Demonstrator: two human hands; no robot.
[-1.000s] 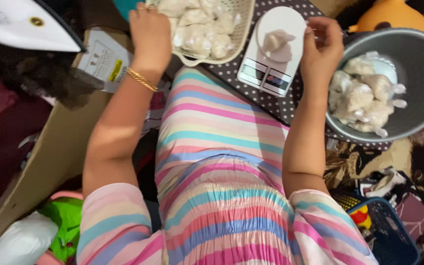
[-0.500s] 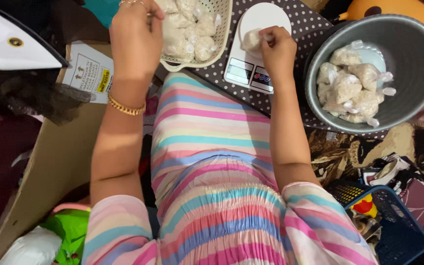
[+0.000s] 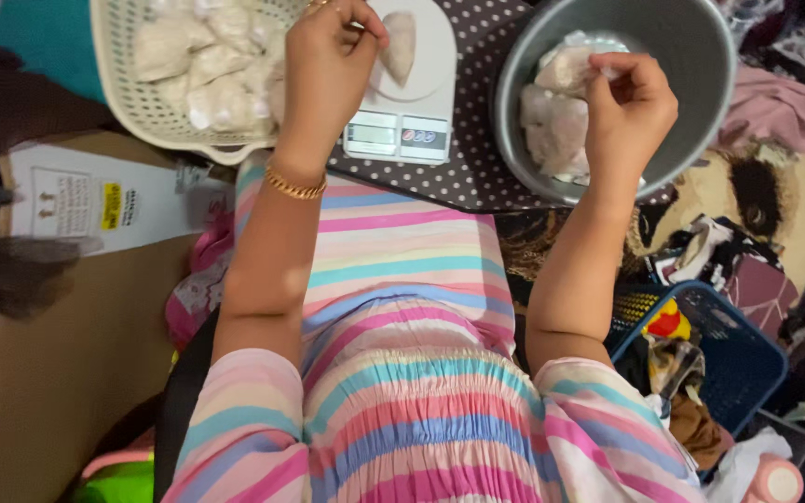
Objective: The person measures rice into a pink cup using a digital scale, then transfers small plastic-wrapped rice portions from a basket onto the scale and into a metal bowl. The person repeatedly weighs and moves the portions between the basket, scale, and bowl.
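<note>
- My left hand [image 3: 328, 65] hangs over the white digital kitchen scale [image 3: 404, 102], fingertips pinched together at the upper end of a small clear plastic pouch of pale filling [image 3: 399, 45] that lies on the weighing plate.
- That pouch lies just to the right of my left grip, touching or all but touching the fingertips (I cannot tell whether they truly clamp it); its long axis runs away from me, up the plate, tapering at the near end.
- My right hand [image 3: 628, 102] is over the round grey metal bowl [image 3: 701, 65], thumb and fingers closed on the twisted top of another clear pouch [image 3: 589, 63] held above the packed pouches [image 3: 552, 130] lying inside.
- The pouch on the scale is far nearer my left hand; my right is well apart from it, across the bowl's rim.
- A cream plastic lattice basket [image 3: 123, 93] heaped with more pouches sits to the left of the scale, just beside my left wrist with its gold bracelet [image 3: 294, 183].
- Scale and bowl share a dark polka-dot surface [image 3: 477, 168], beyond my striped dress [image 3: 402, 307].
</note>
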